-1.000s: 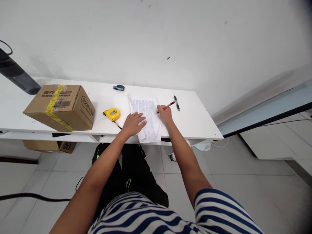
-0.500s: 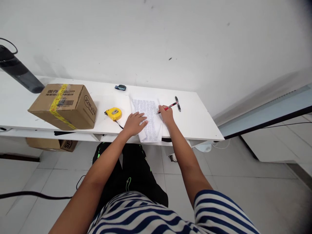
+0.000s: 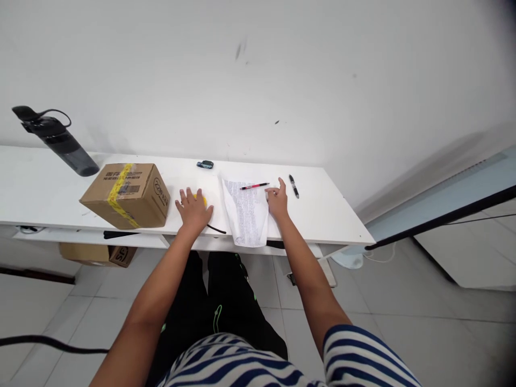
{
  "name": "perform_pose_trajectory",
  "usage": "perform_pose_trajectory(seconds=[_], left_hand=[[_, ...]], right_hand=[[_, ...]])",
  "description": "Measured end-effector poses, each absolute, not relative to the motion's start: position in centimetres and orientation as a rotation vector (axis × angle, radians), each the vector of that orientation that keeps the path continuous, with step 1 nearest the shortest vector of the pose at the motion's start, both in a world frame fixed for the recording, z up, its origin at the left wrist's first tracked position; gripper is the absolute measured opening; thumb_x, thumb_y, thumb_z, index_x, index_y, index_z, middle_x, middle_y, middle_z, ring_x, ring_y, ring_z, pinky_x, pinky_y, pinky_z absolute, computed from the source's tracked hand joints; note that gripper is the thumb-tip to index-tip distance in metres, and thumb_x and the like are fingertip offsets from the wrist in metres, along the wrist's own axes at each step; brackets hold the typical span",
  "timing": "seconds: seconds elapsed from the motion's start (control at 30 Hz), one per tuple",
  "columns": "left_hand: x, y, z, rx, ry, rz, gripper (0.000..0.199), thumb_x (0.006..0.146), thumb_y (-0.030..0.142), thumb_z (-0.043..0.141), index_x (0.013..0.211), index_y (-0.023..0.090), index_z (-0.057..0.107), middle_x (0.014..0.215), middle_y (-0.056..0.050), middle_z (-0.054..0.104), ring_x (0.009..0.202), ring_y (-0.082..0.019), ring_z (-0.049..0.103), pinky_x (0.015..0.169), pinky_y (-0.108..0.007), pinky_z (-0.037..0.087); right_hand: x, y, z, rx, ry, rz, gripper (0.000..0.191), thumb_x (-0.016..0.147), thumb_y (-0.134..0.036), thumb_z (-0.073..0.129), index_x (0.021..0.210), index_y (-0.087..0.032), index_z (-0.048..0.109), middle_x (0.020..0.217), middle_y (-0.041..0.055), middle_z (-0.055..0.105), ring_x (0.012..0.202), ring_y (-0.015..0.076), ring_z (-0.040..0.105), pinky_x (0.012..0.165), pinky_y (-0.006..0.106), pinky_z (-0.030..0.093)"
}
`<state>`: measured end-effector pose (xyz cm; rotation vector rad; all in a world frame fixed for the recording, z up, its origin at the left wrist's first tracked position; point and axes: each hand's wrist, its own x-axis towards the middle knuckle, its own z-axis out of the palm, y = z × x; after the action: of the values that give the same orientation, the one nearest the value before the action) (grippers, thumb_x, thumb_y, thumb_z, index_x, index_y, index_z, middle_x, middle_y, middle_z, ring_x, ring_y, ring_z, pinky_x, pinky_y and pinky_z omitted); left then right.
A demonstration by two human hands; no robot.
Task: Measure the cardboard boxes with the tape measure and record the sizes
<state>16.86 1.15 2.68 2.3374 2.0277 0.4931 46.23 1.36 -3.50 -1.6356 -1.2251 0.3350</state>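
My left hand (image 3: 193,211) lies over the yellow tape measure (image 3: 205,201), with its fingers spread and most of the case hidden beneath. The tape measure's black strap (image 3: 216,229) sticks out toward the table's front edge. My right hand (image 3: 278,200) is empty, its index finger extended, just beside the right edge of a paper sheet (image 3: 244,217) covered in writing. A red and black pen (image 3: 255,186) lies across the upper part of the sheet, to the left of my right fingertips. The sheet's lower end hangs over the table edge.
A taped cardboard box (image 3: 127,196) and a dark water bottle (image 3: 66,142) stand on the left of the white table (image 3: 322,215). A small dark key fob (image 3: 205,164) lies near the wall. A black marker (image 3: 294,186) is at right. Another carton (image 3: 97,254) sits below.
My right hand has let go of the red pen, which now lies on the paper. My left hand has moved left off the sheet onto the tape measure. The view has shifted slightly.
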Motion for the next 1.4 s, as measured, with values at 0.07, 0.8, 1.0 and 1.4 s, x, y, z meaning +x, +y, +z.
perform_pose_trajectory(seconds=[0.07, 0.8, 1.0, 1.4], left_hand=[[15.8, 1.5, 2.8, 2.327, 2.042, 0.41, 0.068, 0.087, 0.042, 0.055, 0.147, 0.012, 0.04, 0.153, -0.025, 0.036, 0.142, -0.043, 0.029, 0.111, -0.064, 0.021], [7.8, -6.8, 11.6, 2.65, 1.757, 1.387, 0.073, 0.085, 0.05, 0.06, 0.149, 0.025, 0.037, 0.15, -0.014, 0.046, 0.142, -0.035, 0.035, 0.119, -0.06, 0.001], [-4.2, -2.3, 9.6, 1.45, 2.001, 1.642, 0.09, 0.076, 0.058, 0.066, 0.148, 0.013, 0.034, 0.149, -0.021, 0.043, 0.136, -0.034, 0.043, 0.111, -0.048, 0.037], [-1.5, -0.3, 7.1, 1.403, 1.575, 1.44, 0.053, 0.073, 0.055, 0.068, 0.109, 0.016, 0.06, 0.102, -0.008, 0.071, 0.09, -0.022, 0.066, 0.079, -0.034, 0.052]], right_hand=[[46.0, 1.2, -3.3, -1.595, -1.08, 0.399, 0.067, 0.084, -0.031, 0.039, 0.149, -0.019, 0.025, 0.105, 0.0066, 0.068, 0.072, 0.0154, 0.06, 0.072, 0.031, 0.05], [24.9, -3.6, 11.2, -0.732, -1.325, 1.235, 0.075, 0.069, -0.047, 0.08, 0.126, -0.03, 0.036, 0.101, 0.0003, 0.065, 0.088, 0.0181, 0.066, 0.081, 0.037, 0.056], [23.1, -0.4, 13.6, -0.684, -1.436, 1.33, 0.066, 0.064, -0.046, 0.081, 0.112, -0.03, 0.039, 0.099, -0.0024, 0.064, 0.083, 0.0177, 0.069, 0.077, 0.036, 0.057], [14.4, 4.4, 16.9, -1.03, -1.968, 0.76, 0.053, 0.07, -0.047, 0.067, 0.113, -0.025, 0.047, 0.089, -0.0021, 0.061, 0.077, 0.0159, 0.059, 0.072, 0.031, 0.05]])
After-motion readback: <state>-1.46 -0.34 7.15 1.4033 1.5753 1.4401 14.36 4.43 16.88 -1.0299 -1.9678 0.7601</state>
